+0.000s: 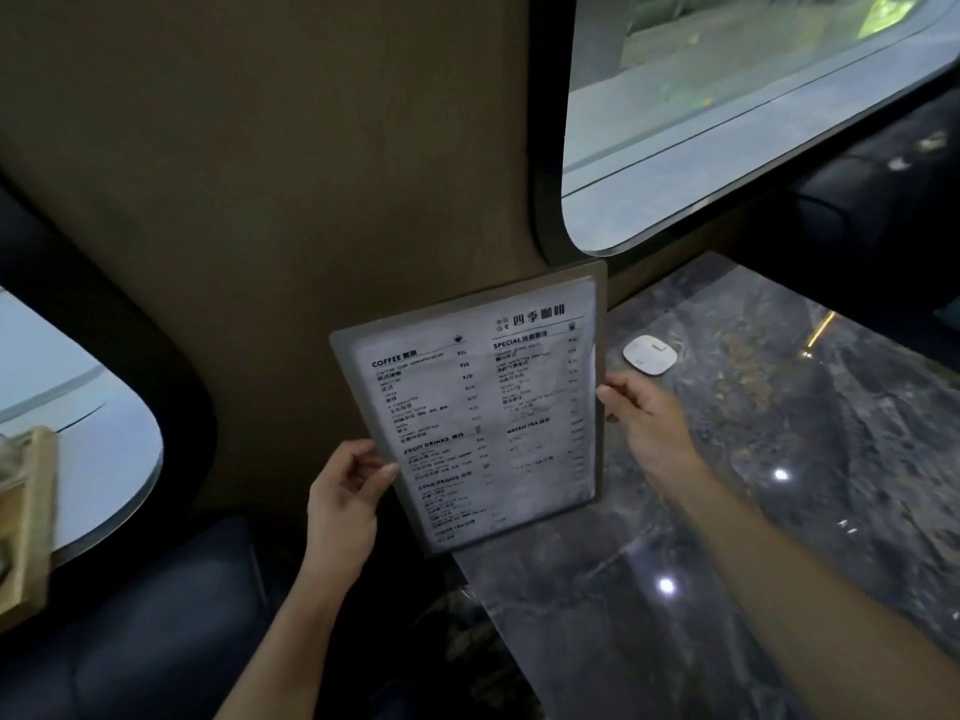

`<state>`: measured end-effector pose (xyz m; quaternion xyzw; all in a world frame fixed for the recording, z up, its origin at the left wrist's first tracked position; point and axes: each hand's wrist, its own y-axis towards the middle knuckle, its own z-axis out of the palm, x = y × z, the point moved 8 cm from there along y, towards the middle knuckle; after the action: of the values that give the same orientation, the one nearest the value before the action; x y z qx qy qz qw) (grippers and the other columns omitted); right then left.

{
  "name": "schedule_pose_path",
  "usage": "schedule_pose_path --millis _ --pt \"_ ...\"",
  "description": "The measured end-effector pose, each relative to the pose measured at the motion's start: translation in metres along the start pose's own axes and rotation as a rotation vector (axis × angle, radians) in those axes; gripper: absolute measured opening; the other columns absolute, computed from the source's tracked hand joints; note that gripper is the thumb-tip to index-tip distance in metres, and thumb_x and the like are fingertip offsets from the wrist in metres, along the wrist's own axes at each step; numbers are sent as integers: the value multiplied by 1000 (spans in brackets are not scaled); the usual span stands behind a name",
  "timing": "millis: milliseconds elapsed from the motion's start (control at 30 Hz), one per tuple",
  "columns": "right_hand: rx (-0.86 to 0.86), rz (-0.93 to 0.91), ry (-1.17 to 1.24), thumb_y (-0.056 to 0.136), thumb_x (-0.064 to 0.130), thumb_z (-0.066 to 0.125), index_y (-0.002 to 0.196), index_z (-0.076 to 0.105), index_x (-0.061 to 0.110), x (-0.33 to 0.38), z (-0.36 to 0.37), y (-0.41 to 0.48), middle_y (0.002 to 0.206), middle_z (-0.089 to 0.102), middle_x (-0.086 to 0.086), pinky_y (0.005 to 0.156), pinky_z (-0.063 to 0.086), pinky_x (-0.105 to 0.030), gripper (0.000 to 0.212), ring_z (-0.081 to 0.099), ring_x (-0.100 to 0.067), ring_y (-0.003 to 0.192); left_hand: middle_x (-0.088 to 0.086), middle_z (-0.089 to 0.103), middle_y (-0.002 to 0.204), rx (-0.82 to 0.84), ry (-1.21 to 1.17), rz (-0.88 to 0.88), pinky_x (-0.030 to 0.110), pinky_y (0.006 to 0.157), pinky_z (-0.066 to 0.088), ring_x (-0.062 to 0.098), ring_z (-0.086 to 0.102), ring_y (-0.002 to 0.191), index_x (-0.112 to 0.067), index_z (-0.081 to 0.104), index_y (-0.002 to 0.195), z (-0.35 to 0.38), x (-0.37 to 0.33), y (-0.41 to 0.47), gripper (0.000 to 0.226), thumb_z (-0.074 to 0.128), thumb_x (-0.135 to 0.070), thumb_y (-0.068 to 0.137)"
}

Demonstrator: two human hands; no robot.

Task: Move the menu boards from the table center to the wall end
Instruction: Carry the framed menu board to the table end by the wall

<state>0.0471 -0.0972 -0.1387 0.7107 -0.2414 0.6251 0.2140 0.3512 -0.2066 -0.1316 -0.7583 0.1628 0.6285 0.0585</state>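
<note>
Fingers (387,472) of two hands on one menu board (478,407)

Greys, tans and dark blue in dim light

The menu board (478,407) has a grey frame around a white sheet printed with black text in two columns. The counter (727,511) is dark grey stone, veined with paler grey and brownish streaks, glossy with white light spots. A small white pad (650,354) lies on it. The wall (285,174) is plain olive-tan. The seat (156,615) is dark navy. A tan wooden tray (31,511) shows at left.
</note>
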Motion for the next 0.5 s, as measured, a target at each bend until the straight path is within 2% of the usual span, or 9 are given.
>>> schedule_pose_path --millis 167,267,333,367,433,500 --pt "10 -42 6 89 10 51 80 62 29 7 1 -4 82 64 5 56 44 -8 24 57 7 65 -2 61 78 -1 -30 -9 8 66 47 0 55 67 -35 64 80 -1 11 0 35 63 0 79" --pt "-3 -60 6 88 13 53 83 62 32 8 0 -9 83 64 9 56 45 -7 21 58 9 68 0 62 80 -4 -73 -23 8 67 47 0 56 69 -34 65 82 -1 15 0 33 64 -2 79" --pt "-10 -27 -48 88 19 54 90 61 32 -3 -1 -15 88 63 9 65 47 -8 14 58 4 77 -2 64 82 20 -117 -50 11 71 50 3 59 74 -33 65 86 -1 19 -3 30 65 -4 77" --pt "-20 9 -85 88 23 54 96 60 29 -12 -3 -19 91 63 8 73 48 -13 11 59 -2 85 -2 65 85 41 -134 -69 13 73 51 4 61 77 -31 64 90 0 23 -5 29 67 -6 76" --pt "-55 100 -175 88 30 53 113 56 21 -35 -9 -28 104 62 3 87 47 -27 27 57 -12 97 -1 66 93 88 -100 -122 21 75 55 7 64 84 -30 60 98 4 35 -12 32 69 -13 73" --pt "-55 201 -248 87 33 54 127 46 20 -57 -13 -39 117 57 3 89 44 -31 43 54 -13 103 -3 65 98 123 23 -178 28 80 53 9 63 90 -33 56 100 7 52 -21 36 70 -13 74"
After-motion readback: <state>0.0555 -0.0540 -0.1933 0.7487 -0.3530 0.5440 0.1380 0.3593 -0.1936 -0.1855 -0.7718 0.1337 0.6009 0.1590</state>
